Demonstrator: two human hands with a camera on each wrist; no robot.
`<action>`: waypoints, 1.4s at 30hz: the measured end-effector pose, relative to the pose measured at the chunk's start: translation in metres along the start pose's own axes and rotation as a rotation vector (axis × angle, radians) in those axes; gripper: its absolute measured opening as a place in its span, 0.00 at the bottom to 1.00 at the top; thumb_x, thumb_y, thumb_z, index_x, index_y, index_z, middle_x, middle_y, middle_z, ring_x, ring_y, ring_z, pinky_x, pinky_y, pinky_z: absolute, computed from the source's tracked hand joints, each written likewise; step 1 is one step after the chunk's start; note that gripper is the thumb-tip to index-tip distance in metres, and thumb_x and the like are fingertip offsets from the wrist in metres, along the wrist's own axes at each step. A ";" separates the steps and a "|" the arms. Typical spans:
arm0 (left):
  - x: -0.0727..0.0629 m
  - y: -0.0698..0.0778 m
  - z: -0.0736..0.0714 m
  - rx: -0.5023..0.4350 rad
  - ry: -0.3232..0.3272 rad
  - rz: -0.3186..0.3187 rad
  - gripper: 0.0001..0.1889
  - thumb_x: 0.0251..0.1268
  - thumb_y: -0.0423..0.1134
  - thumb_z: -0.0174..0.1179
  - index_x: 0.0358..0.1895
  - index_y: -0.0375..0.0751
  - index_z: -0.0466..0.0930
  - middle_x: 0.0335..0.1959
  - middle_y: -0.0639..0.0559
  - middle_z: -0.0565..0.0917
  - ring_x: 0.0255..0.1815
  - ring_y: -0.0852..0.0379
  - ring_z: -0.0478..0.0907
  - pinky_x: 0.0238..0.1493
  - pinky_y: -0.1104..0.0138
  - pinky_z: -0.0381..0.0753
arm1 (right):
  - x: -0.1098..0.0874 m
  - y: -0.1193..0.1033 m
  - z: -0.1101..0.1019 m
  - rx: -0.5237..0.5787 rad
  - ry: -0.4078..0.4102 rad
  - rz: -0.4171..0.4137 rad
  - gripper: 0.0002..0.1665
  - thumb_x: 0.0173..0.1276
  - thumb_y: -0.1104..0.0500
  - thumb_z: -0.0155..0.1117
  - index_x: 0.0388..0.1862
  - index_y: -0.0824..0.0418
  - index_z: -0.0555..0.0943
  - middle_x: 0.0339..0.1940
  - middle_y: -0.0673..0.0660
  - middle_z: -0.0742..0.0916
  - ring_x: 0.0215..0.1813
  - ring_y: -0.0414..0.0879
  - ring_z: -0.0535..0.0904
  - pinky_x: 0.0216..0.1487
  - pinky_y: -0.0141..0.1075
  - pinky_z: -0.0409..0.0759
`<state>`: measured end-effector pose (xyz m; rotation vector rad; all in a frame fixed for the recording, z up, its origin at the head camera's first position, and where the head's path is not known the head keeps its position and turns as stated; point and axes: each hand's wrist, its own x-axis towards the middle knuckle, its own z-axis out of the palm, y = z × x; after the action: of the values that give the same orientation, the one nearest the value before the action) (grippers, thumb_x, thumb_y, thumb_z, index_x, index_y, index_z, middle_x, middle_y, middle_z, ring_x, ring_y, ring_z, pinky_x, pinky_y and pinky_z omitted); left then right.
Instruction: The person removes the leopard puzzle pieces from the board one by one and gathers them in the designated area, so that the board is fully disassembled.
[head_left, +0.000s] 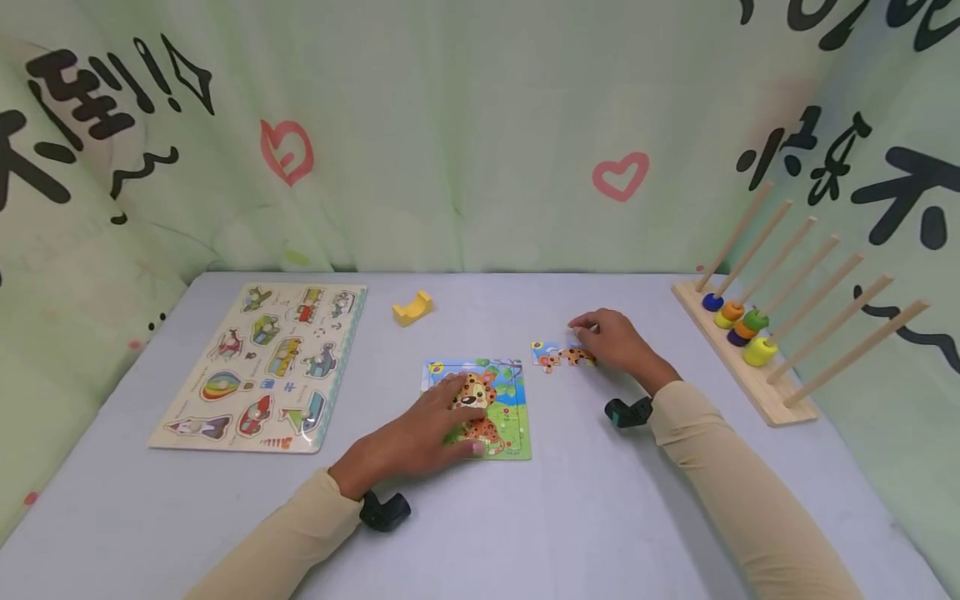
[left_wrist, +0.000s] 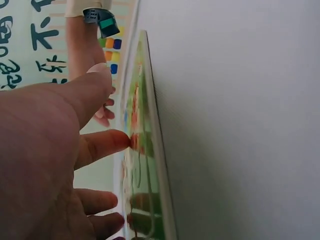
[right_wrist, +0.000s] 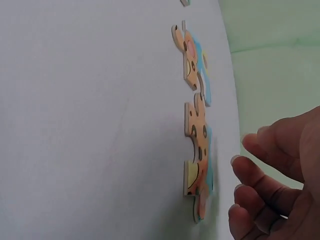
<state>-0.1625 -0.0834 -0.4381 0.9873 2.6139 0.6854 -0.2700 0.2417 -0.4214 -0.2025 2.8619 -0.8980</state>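
My left hand (head_left: 427,429) rests on a small jigsaw puzzle (head_left: 517,421) with a spotted animal on green grass and blue sky. Its fingers lie spread across the picture; fingertips touch the surface in the left wrist view. To the right, two loose jigsaw pieces lie side by side: one with an animal's head (right_wrist: 191,60), the other with a spotted body (right_wrist: 199,145). Just beyond them is my right hand (head_left: 611,337), fingers loosely bent. In the right wrist view nothing shows between its thumb and fingers, which are apart from the pieces.
A wooden picture board (head_left: 255,367) with vehicle shapes lies at the left. A yellow arch-shaped block (head_left: 412,308) is at the back. On the right stands a wooden peg rack (head_left: 787,392) with coloured rings on some of its tall pegs. A printed curtain (head_left: 450,150) hangs behind the table.
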 end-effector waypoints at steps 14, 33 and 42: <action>0.011 0.005 0.004 0.101 0.030 -0.030 0.37 0.67 0.64 0.52 0.77 0.60 0.55 0.78 0.36 0.37 0.77 0.42 0.28 0.72 0.48 0.44 | -0.006 -0.041 0.006 0.066 -0.051 -0.093 0.19 0.76 0.58 0.50 0.56 0.67 0.81 0.53 0.62 0.84 0.53 0.53 0.77 0.53 0.47 0.75; 0.012 0.007 0.006 0.151 -0.146 -0.068 0.40 0.64 0.68 0.52 0.77 0.62 0.54 0.78 0.36 0.31 0.77 0.40 0.25 0.72 0.46 0.35 | -0.002 -0.075 0.027 0.154 -0.282 -0.239 0.17 0.74 0.62 0.55 0.56 0.67 0.81 0.46 0.58 0.86 0.42 0.47 0.79 0.41 0.37 0.77; 0.013 0.006 0.007 0.125 -0.142 -0.055 0.38 0.66 0.66 0.52 0.77 0.61 0.54 0.77 0.35 0.31 0.76 0.39 0.24 0.71 0.44 0.35 | 0.002 -0.076 0.034 0.202 -0.314 -0.294 0.17 0.73 0.70 0.51 0.56 0.70 0.80 0.43 0.60 0.86 0.44 0.49 0.82 0.48 0.40 0.77</action>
<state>-0.1657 -0.0681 -0.4421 0.9565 2.5741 0.4268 -0.2601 0.1605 -0.4050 -0.6884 2.4710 -1.0866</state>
